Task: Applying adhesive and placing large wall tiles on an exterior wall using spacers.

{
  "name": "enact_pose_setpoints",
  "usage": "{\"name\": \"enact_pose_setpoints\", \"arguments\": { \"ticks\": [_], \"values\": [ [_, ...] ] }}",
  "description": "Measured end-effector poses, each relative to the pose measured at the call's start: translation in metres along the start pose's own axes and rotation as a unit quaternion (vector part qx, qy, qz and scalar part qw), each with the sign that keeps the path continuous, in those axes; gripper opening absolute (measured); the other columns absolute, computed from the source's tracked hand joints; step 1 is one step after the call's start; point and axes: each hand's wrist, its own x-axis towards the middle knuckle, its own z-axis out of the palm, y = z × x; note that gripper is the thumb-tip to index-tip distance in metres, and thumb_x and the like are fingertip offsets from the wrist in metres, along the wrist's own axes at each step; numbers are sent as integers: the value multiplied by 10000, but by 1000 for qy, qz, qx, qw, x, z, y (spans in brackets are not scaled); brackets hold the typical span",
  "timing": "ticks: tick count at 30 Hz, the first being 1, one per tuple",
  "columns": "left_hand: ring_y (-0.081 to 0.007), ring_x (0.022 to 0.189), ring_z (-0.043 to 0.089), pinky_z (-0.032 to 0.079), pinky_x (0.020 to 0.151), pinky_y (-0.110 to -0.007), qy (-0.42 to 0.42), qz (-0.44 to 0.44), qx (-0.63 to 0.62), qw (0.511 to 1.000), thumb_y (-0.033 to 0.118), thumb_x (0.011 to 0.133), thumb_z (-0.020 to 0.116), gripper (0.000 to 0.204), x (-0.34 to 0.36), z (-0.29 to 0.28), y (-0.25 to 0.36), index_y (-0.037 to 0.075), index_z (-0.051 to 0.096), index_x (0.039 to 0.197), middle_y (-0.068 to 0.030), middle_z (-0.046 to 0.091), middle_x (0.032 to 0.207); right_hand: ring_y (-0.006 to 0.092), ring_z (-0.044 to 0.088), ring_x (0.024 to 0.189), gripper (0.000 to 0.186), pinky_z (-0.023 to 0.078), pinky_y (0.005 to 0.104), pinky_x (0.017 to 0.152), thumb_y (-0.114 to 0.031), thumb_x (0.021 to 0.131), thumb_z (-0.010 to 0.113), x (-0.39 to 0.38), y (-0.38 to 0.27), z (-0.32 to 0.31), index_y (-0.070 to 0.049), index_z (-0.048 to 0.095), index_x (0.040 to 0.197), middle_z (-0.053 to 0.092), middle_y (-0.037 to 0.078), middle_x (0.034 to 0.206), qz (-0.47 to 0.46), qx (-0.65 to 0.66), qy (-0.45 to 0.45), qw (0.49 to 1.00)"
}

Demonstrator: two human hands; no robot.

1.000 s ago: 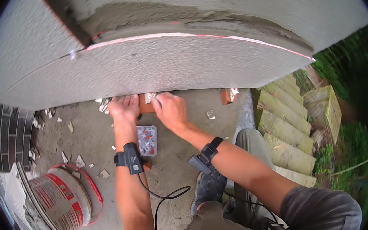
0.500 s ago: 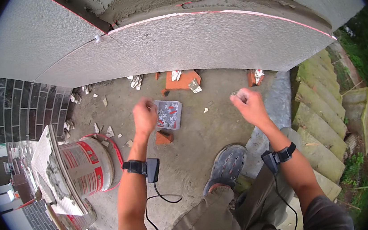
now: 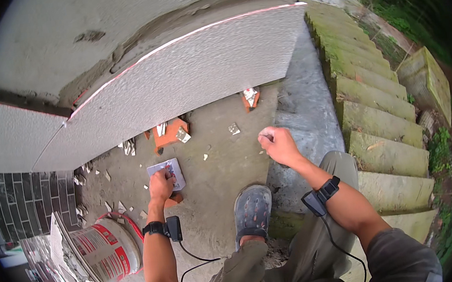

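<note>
A large grey textured wall tile (image 3: 187, 84) leans out above the ground, with a red light line along its top edge. Well below it, my left hand (image 3: 161, 186) hangs with curled fingers just over a small pale flat tray (image 3: 173, 168) lying on the concrete; I see nothing in that hand. Off to the right, my right hand (image 3: 277, 145) is held above the ground with its fingertips pinched on a small white piece (image 3: 264, 135). Both wrists wear black straps with small devices, and a cable runs from the left one.
Red-and-white buckets (image 3: 105, 251) and stacked tiles stand at the lower left beside a dark tiled wall (image 3: 17, 198). Orange brick pieces (image 3: 170, 134) and tile chips lie under the big tile. Mossy concrete steps (image 3: 378, 125) run down the right. My grey shoe (image 3: 252, 210) rests on the concrete.
Both hands have come down off the big tile's lower edge and moved apart. The left one has sunk toward the pale tray, and the view has swung to the right.
</note>
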Motion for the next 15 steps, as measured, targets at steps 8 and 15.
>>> {"name": "enact_pose_setpoints", "arguments": {
  "ticks": [8,15],
  "values": [
    [-427,711,663,531,674,-480,81,54,39,994,136,834,731,194,-5,-58,102,-33,639,816,-220,692,781,277,716,689,176,547,383,673,-155,908,663,-8,-2,-6,4,734,934,734,169,809,-18,42,-10,999],
    [-107,617,595,483,558,-272,-80,50,-453,886,60,907,707,102,37,-22,247,-13,636,919,-40,659,763,125,630,566,138,489,290,512,-87,938,606,71,-7,-35,15,698,930,683,57,752,114,291,83,946]
  ]
}}
